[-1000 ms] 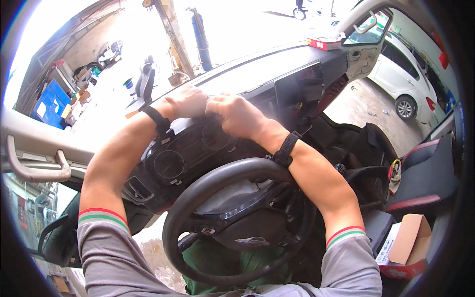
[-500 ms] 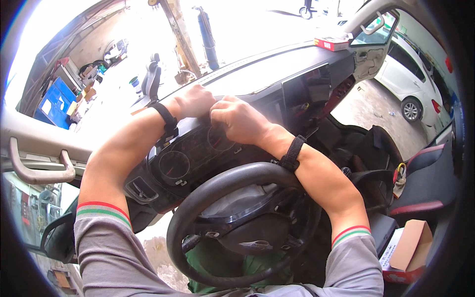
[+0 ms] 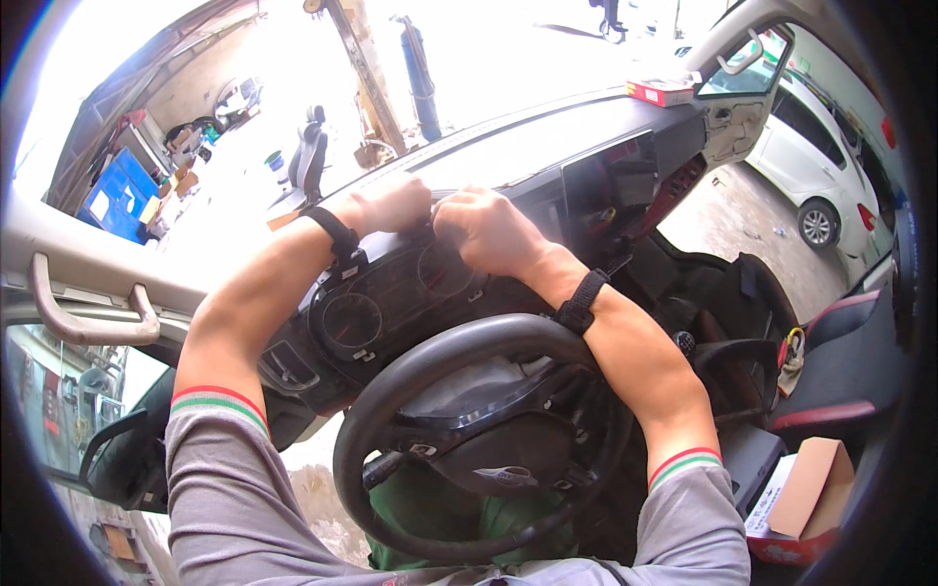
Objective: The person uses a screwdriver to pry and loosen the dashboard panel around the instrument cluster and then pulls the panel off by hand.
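Note:
Both arms reach over the black steering wheel [image 3: 376,391] to the top of the dashboard [image 3: 674,146]. Just above the instrument cluster [image 3: 386,305], my left hand [image 3: 399,202] is closed, knuckles up. Close beside it, my right hand [image 3: 489,230] is closed too, with its fingers curled toward the left one. Whatever the fingers grip, if anything, is hidden behind them. The cluster shows two round dials below the hands. A dark centre screen panel [image 3: 611,181] stands to the right of my right hand.
A red and white box [image 3: 662,92] lies on the dashboard's far right. An opened cardboard box [image 3: 816,488] rests near the right seat [image 3: 831,376]. A grab handle [image 3: 93,327] juts out at left. Outside are a white car [image 3: 816,146] and a blue cylinder [image 3: 418,83].
The whole view has shifted slightly. Both hands stay closed near each other above the cluster, with only a small shift in the right hand's pose.

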A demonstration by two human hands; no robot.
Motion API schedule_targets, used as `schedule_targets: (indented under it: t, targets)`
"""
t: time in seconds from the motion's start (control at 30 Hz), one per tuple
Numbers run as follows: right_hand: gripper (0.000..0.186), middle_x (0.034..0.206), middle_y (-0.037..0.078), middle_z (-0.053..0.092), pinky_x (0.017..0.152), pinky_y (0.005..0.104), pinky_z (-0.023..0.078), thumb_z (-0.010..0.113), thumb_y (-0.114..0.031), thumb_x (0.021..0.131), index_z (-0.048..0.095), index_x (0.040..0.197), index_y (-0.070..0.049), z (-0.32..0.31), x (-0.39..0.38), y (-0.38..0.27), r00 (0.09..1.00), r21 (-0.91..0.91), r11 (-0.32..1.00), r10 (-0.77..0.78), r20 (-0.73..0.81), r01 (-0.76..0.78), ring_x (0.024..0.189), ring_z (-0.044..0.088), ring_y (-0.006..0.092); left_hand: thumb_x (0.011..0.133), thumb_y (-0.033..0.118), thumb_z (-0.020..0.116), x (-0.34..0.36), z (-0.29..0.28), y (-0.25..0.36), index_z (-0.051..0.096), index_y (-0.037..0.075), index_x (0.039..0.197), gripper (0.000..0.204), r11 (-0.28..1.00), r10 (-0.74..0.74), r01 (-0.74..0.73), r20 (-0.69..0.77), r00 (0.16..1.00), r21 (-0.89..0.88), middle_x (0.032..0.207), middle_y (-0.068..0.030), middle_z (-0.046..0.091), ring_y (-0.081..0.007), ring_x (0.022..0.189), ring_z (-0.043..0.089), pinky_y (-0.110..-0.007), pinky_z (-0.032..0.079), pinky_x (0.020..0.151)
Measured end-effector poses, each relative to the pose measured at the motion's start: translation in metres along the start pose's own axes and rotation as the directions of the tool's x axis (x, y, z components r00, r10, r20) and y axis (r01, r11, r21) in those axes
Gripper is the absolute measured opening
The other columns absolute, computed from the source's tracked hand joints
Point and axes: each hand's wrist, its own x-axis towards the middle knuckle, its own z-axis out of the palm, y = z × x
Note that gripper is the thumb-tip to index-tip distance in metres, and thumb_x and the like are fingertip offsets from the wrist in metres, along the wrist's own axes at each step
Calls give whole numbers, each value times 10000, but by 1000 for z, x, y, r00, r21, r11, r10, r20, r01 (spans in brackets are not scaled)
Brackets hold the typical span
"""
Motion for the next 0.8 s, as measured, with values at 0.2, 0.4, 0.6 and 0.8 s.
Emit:
schedule_targets:
  t: [0.2,0.4,0.6,0.8]
  targets:
    - [140,931,146,724,876,412,553,651,3,796,694,912,-63,-7,3,-14,971,95,968,236,-35,-232,943,690,348,823,197,652,2,24,-15,727,135,716,145,997,39,-37,-35,999,67,749,-91,711,-239,735,711,-361,536,685]
    - [220,908,214,721,822,416,567,737,-111,844,684,1051,-61,-18,3,-20,879,158,874,473,-67,-459,898,719,370,824,157,632,-1,13,-2,733,86,725,158,971,105,-87,-69,992,223,733,-120,705,-254,720,713,-376,546,692]
    - [253,870,213,730,782,401,580,751,-144,830,682,1057,-55,-24,5,-24,838,185,854,516,-180,-486,834,741,342,848,146,615,-3,9,-7,742,40,759,187,958,99,-90,-21,995,274,756,-164,705,-281,733,714,-374,558,704]
    - [261,836,213,723,747,398,581,746,-158,824,681,1057,-58,-22,0,-19,843,155,865,501,-197,-478,792,740,342,844,162,650,-6,-3,-3,758,48,825,158,994,-73,80,96,993,-71,799,-166,715,-278,746,718,-373,563,708]
